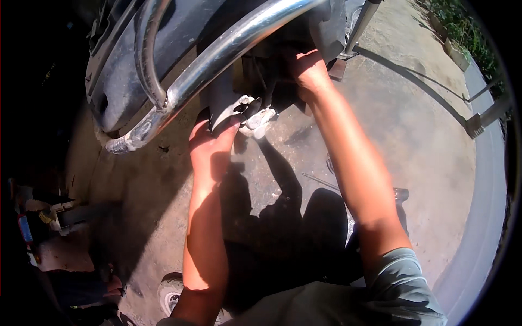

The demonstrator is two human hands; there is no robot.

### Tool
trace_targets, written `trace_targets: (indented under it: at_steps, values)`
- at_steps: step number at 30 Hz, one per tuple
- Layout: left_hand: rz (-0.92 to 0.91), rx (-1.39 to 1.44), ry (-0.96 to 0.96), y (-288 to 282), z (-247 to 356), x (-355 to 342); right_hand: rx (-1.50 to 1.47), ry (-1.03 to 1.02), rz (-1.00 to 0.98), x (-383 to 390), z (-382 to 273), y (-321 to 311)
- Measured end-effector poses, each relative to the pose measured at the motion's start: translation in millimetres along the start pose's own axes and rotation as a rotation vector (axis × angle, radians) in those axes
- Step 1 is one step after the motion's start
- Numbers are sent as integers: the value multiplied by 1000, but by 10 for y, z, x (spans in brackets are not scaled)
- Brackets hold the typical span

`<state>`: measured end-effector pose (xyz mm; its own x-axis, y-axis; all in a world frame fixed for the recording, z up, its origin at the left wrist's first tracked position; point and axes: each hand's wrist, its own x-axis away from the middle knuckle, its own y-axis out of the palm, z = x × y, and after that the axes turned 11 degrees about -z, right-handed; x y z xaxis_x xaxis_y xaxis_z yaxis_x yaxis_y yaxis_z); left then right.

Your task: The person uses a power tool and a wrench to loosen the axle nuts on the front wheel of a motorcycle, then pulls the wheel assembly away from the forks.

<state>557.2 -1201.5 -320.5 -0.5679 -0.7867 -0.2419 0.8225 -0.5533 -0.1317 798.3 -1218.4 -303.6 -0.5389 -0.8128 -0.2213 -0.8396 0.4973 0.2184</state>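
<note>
My left hand (211,146) is closed round the lower end of a smooth grey curved part (222,100), thumb on one side and fingers on the other. Beside its thumb is a pale, dirty cast-metal piece (260,120) with rounded lugs. My right hand (309,68) reaches up into deep shadow under the vehicle. Its fingers are hidden there, so what it touches cannot be made out. Above both hands runs a thick chrome tube (217,61), bent in front of a scuffed grey body panel (119,89).
A thin rod (321,182) lies on the concrete floor (429,157) near my right forearm. Metal tubing (486,120) stands at the right, with green plants (462,24) beyond. A small wheel (170,296) sits by my left elbow. Mixed items, including a brownish sheet (65,255), are at lower left.
</note>
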Motion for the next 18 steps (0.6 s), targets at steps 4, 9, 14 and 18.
trace_targets:
  at_steps: [4, 9, 14, 18]
  values:
    - [-82, -83, -144, -2, 161, 31, 696, -196, 3, -214, 98, 18]
    - [-97, -105, -115, -119, 136, 17, 1138, -434, 14, -176, 162, 231]
    - [-83, -146, -100, -109, 45, 27, 788, -421, -202, 140, -38, 113]
    - [-34, -145, -120, -58, 44, 55, 733, -299, -44, 563, -31, 46]
